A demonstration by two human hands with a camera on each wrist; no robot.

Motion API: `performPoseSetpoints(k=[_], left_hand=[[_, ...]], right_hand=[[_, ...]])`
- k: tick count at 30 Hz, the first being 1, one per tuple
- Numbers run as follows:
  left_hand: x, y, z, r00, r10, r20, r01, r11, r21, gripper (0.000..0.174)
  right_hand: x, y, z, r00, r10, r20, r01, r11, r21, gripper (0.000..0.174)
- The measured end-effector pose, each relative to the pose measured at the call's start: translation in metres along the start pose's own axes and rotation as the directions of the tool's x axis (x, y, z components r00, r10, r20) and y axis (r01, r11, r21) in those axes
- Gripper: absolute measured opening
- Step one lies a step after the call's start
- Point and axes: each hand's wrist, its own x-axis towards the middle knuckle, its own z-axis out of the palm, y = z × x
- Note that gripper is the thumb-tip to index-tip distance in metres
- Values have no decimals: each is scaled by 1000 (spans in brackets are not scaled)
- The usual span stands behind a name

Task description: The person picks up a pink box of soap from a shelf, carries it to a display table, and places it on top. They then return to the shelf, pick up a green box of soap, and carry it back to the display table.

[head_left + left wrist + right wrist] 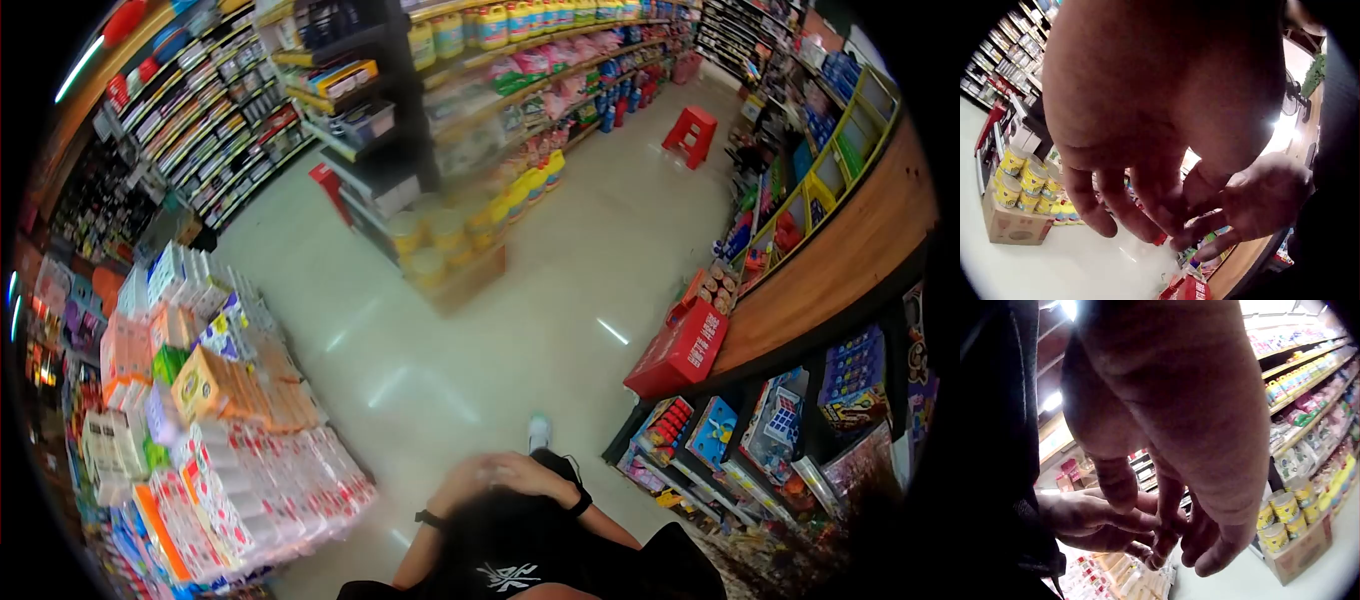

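In the head view my left hand (463, 484) and right hand (530, 474) meet in front of the dark shirt, fingers overlapping. From the left wrist, the left hand (1160, 119) fills the picture with its fingers loosely bent downward. Fingers of the right hand (1266, 197) reach in from the side, right at the left thumb and fingertips. The right wrist view has the right hand (1179, 419) hanging with relaxed fingers, and the left hand (1100, 519) comes across to its fingertips. No object shows between them.
Stacked tissue packs (270, 480) stand at the left. A shelf end with yellow cans (430, 245) on a cardboard box (1019, 225) is ahead. To the right are a red box (680, 345), a wooden counter (840, 290) and toy boxes (775, 425). A red stool (690, 135) stands farther down the aisle.
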Motion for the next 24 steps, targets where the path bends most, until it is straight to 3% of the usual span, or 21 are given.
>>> performPoseSetpoints(k=[2, 5, 8, 10, 11, 14, 17, 20, 24], left_hand=[[35, 14, -7, 998, -9, 66, 9, 1000, 4, 26], [89, 38, -15, 991, -21, 136, 23, 1000, -12, 26], [157, 37, -5, 986, -15, 163, 15, 1000, 3, 28], [200, 44, 4, 984, -72, 163, 68, 997, 32, 29], [221, 46, 10, 983, -19, 180, 25, 999, -30, 28], [299, 95, 5, 960, 111, 256, -73, 986, -151, 26], [364, 104, 27, 930, 208, 302, -183, 977, -109, 27], [413, 110, 53, 884, 162, 439, -157, 986, -46, 32], [458, 99, 80, 859, 201, 471, -201, 978, -51, 34]], right_hand=[[9, 33, -17, 999, -35, -4, 34, 995, -98, 30], [24, -2, -82, 998, 37, 57, -36, 999, -13, 30], [34, 2, -143, 999, -47, -24, 44, 993, -112, 31], [44, -1, -192, 1000, 8, -14, -8, 999, 35, 32], [49, -1, -216, 999, 33, 5, -34, 993, 109, 33], [39, 14, -284, 999, 22, -35, -27, 990, -135, 35], [27, 5, -337, 985, 32, -172, -32, 999, 4, 36], [16, 29, -366, 946, 100, -308, -94, 995, 35, 34], [9, 70, -398, 930, 177, -321, -108, 969, 224, 31]])
